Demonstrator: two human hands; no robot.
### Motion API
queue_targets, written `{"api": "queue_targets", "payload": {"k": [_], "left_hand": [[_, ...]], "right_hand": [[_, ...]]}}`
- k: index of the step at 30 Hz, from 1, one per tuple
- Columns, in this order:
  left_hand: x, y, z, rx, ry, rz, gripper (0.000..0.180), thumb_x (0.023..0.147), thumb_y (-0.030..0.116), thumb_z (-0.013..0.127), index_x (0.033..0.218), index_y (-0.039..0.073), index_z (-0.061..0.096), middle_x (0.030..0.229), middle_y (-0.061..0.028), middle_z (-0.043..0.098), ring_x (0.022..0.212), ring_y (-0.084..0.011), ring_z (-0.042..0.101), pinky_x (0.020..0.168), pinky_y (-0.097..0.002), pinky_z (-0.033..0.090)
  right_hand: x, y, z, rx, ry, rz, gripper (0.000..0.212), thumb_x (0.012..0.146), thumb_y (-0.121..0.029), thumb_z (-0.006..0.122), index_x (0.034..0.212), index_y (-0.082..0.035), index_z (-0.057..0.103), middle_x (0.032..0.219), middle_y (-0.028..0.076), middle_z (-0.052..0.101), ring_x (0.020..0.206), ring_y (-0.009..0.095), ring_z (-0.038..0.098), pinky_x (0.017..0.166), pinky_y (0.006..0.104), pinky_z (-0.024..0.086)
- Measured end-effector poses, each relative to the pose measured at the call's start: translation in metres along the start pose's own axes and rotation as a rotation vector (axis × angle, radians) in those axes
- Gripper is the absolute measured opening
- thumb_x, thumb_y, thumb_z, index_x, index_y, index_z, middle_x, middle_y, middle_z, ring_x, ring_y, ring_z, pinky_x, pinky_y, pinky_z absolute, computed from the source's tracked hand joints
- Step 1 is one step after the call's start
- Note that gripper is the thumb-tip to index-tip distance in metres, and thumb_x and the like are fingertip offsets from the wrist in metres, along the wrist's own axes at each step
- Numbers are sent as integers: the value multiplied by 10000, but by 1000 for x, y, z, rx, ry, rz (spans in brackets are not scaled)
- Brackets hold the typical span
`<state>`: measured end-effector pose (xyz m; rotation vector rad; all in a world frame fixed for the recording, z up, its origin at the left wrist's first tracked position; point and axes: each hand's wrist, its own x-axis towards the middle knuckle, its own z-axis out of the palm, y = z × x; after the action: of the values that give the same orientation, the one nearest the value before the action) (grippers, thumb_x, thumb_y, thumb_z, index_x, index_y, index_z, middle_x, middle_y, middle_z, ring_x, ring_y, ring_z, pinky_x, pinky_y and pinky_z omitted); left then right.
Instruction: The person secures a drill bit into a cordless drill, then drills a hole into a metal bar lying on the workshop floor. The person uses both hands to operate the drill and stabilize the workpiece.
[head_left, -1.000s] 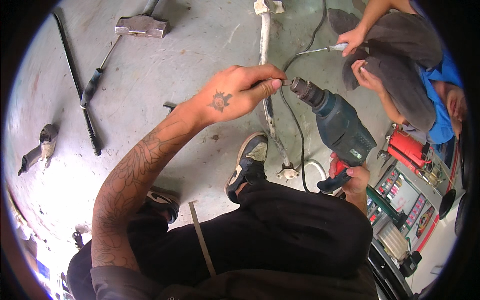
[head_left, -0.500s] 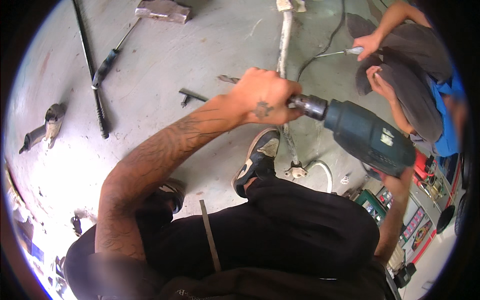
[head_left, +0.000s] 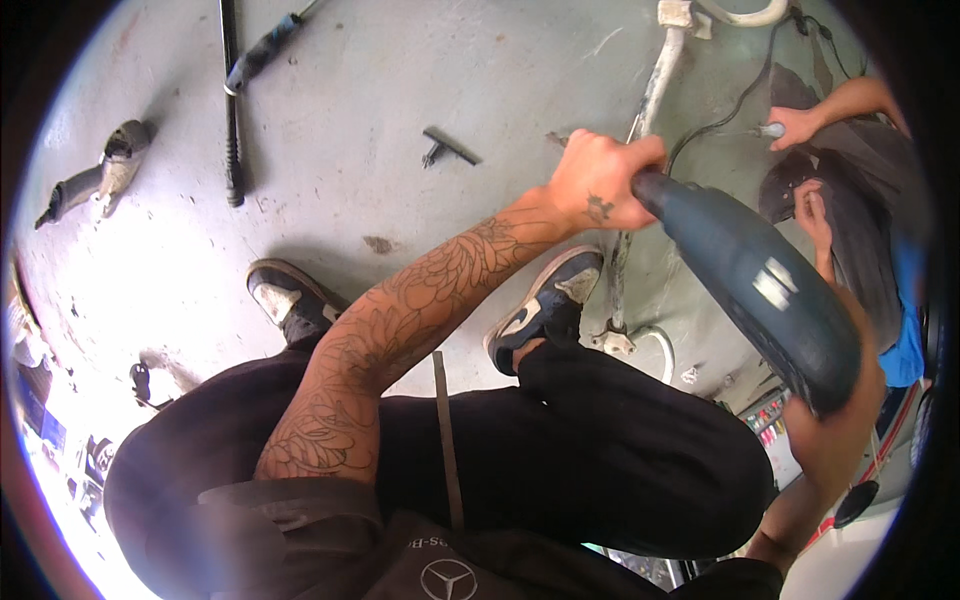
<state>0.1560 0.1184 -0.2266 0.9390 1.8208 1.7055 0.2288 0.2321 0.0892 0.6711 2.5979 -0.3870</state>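
The person crouches, both knees bent and draped in black trousers. The tattooed left forearm rises from the lower frame and stretches up and to the right, wrist straight. The left hand [head_left: 600, 180] is curled into a closed grip, knuckles upward, a small tattoo on its back. The right hand [head_left: 835, 425] sits low at right, fingers largely hidden.

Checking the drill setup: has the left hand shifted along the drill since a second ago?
Yes. The left hand now wraps the drill's nose; earlier it pinched the tip.
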Motion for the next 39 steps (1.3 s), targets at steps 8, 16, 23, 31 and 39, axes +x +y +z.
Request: {"api": "queue_targets", "payload": {"k": [8, 16, 23, 31, 39], "left_hand": [[4, -17, -3, 8, 131, -5, 288, 666, 306, 738, 843, 132, 594, 591, -84, 624, 531, -326, 637, 531, -420, 517], [16, 40, -1, -9, 58, -13, 314, 602, 171, 742, 875, 116, 597, 697, -109, 664, 651, -339, 674, 629, -388, 543], [20, -3, -25, 138, 90, -4, 322, 677, 88, 677, 978, 64, 566, 883, -143, 664, 885, -362, 644, 827, -429, 509], [-36, 40, 6, -1672, 763, -1202, 362, 983, 421, 446, 1026, 62, 466, 1138, -179, 555, 1106, -304, 557, 1023, -607, 409], [24, 95, -8, -1892, 673, -833, 475, 1033, 563, 289, 1052, 101, 399, 912, -159, 618, 793, -322, 668, 784, -579, 559]], "right_hand": [[9, 18, 16, 22, 15, 16, 702, 626, -10, 590, 1324, 30, 540, 1167, 212, 635, 1106, 268, 634, 986, 346, 454], [-38, 5, -11, 83, 186, 191, 524, 751, 122, 558, 1274, 122, 534, 1211, 193, 635, 1042, 253, 636, 967, 320, 485], [24, 10, 13, 311, 17, 52, 706, 661, 78, 544, 1363, 54, 473, 1112, 125, 632, 1033, 176, 602, 915, 269, 467], [-16, 27, 29, 524, -32, 242, 706, 703, 95, 624, 1386, 11, 467, 1136, 83, 638, 1014, 126, 625, 919, 276, 474], [-70, 90, 82, 787, -304, 181, 616, 741, 92, 655, 1337, 29, 514, 1182, 117, 652, 1056, 171, 633, 947, 323, 484]]}}
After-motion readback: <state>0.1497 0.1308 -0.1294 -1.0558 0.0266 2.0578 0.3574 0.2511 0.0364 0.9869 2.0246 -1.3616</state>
